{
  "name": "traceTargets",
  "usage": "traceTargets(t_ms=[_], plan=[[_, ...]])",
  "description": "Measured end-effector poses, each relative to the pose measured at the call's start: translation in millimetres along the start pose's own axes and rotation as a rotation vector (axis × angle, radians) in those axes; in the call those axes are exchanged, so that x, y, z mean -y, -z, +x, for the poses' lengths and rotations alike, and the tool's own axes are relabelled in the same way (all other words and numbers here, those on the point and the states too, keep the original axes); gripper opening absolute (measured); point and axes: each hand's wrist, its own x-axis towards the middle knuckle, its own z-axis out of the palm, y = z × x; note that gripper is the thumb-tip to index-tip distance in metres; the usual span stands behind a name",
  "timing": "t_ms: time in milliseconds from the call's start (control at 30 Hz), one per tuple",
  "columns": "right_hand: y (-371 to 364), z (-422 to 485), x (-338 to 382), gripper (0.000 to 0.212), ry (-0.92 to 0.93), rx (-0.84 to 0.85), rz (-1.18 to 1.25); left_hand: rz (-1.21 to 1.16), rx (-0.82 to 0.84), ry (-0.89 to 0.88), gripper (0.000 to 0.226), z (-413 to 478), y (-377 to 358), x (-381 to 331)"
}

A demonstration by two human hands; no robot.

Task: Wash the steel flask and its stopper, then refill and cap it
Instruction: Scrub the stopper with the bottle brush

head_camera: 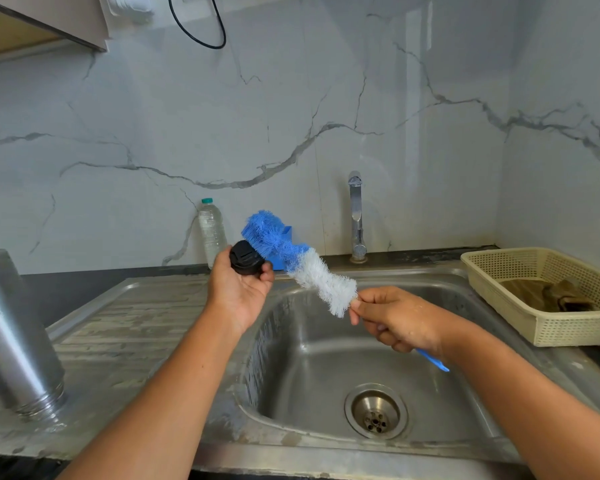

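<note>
— Standing mouth-down on the wet bench at near left: the steel flask, beside the sink.
— And the hands?
— Above the basin, the right hand grips the brush by its handle. The left hand holds the black stopper, blue bristles against it.
— Farther back?
— A plastic bottle and the tap, by the wall.
</note>
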Motion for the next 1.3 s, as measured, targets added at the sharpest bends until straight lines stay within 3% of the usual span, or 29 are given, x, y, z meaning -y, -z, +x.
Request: traceTargets(t_ms=[400, 600, 767, 933, 1133, 1300], plan=[[0.0, -0.7, -3.1, 0.026, -0.012, 0.052, 0.015, -0.017, 0.045, 0.005, 0.023, 2.7, 5.3, -0.1], [-4.6, 2.9, -0.8, 0.027, -0.011, 0.033, 0.021, 0.177, 0.034, -0.004, 0.024, 0.8, 2.8, 8.7], [1.6, -2.6, -2.1, 0.025, -0.024, 0.095, 0.024, 0.156, -0.035, -0.090, 0.023, 6.6, 8.6, 0.4], [-2.0, -0.3, 1.0, 0.025, -0.024, 0.077, -0.008, 0.353, 0.054, -0.103, 0.024, 4.1, 8.7, 10.9], [2.7, -2.2, -0.1, 0.026, -0.038, 0.076, -0.009, 0.282, -0.036, -0.165, 0.021, 5.0, 7.9, 3.0], [0.9, -0.9, 0.3, 0.026, -0.045, 0.049, -0.051, 0.518, -0.020, -0.237, 0.023, 6.1, 8.5, 11.6]])
